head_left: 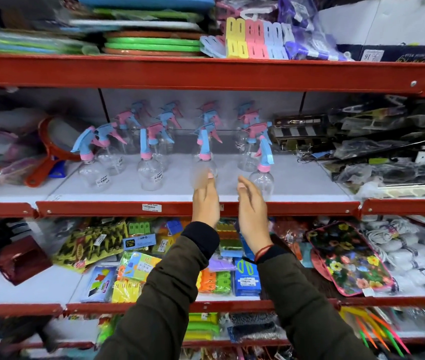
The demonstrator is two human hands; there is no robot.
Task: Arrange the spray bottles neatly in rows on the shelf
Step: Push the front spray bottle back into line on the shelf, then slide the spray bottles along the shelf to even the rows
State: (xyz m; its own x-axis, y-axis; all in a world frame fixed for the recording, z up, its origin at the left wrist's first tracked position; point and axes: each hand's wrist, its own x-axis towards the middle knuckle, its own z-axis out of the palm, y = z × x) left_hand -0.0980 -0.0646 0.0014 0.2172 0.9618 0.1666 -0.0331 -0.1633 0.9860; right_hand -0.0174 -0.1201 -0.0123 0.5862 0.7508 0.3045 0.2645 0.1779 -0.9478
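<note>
Several clear spray bottles with pink and blue trigger heads stand in rough rows on the white middle shelf [128, 188]. My left hand [206, 201] is raised at the shelf's front edge, fingers straight, just in front of a front-row bottle [206, 157]. My right hand [251, 203] is held flat and upright beside the rightmost front bottle [263, 175], fingers close to its clear body, holding nothing. Another front bottle [149, 167] stands left of centre, and one [92, 165] at the far left leans a little. More bottles [170, 120] stand behind.
A red strainer [50, 146] lies left of the bottles. Dark packaged hardware [362, 141] crowds the shelf's right side. The red shelf lip [128, 207] runs along the front. Packets of pegs and cloths [232, 268] fill the shelf below; coloured mats lie on the shelf above.
</note>
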